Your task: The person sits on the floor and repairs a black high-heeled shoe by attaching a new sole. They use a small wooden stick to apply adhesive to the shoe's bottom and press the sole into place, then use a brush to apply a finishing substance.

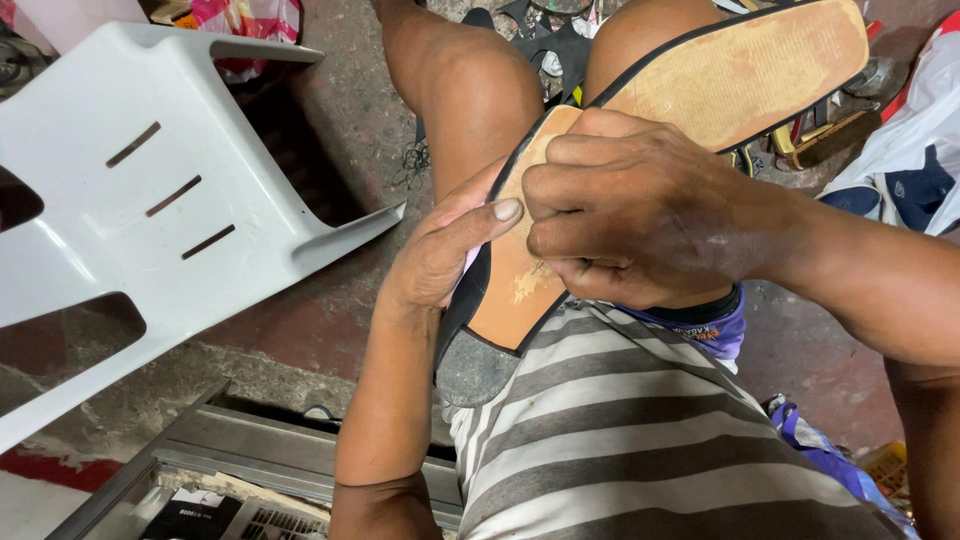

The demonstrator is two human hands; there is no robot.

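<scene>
left hand (440, 250) gripping sandal (700, 90) (sole up), right hand (630, 215) seemingly fisted

**Packages and labels seen around the seated person**

A pink and white plastic bag (245, 22) was seen at the top edge, behind the white plastic chair (150, 190). A white bag with red and dark blue patches (915, 160) was found at the right edge. A small dark box with white print (190, 518) was noted in the metal tray (240, 450) at the bottom left. A purple garment edge with an orange printed label (712, 330) was seen at the waist
</scene>
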